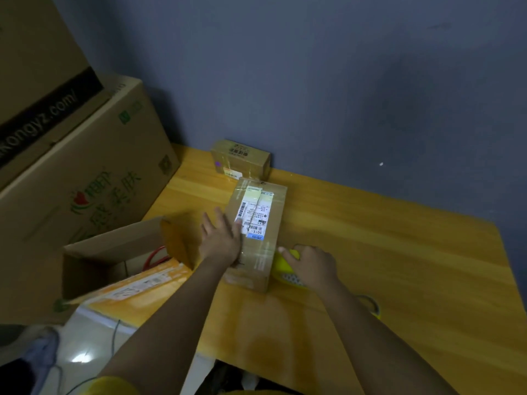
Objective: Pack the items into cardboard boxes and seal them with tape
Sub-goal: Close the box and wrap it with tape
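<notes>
Hands (pixel 221 240) on taped box (pixel 256 232)

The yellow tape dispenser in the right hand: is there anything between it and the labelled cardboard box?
Nothing visible. The yellow tape dispenser, held by the right hand, lies right beside the near end of the labelled cardboard box, while the left hand presses flat on the box's left edge.

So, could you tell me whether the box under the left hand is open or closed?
Closed. The box has its top flaps down flat, with a shipping label and clear tape across them, and the left hand rests flat on top.
</notes>
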{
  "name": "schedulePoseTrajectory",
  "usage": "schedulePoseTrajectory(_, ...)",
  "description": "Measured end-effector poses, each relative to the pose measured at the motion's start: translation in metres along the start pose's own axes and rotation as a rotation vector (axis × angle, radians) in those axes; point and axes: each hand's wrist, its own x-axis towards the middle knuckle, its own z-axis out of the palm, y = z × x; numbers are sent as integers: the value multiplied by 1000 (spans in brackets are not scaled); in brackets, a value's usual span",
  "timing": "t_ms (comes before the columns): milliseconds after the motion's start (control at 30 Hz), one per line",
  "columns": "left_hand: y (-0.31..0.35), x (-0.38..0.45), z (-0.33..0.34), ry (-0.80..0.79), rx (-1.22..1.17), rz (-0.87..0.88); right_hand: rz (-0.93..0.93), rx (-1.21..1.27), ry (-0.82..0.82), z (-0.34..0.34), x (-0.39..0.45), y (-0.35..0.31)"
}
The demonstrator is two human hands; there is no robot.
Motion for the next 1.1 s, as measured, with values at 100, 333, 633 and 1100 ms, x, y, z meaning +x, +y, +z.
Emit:
schedulePoseTrajectory(100, 9, -6, 1, 23, 113, -4, 27, 27, -31, -5, -3, 2)
schedulePoseTrajectory(333, 5, -11, 16, 23, 31, 70, -20, -126, -26, -21, -8, 14)
schedulePoseTrajectory(633, -21, 29, 4, -71, -197, 131, 14, -216, 213, -39, -15, -37)
schedulePoseTrajectory(1100, -73, 77, -42, -49, 11, 243, -54, 203, 26, -75, 6, -115)
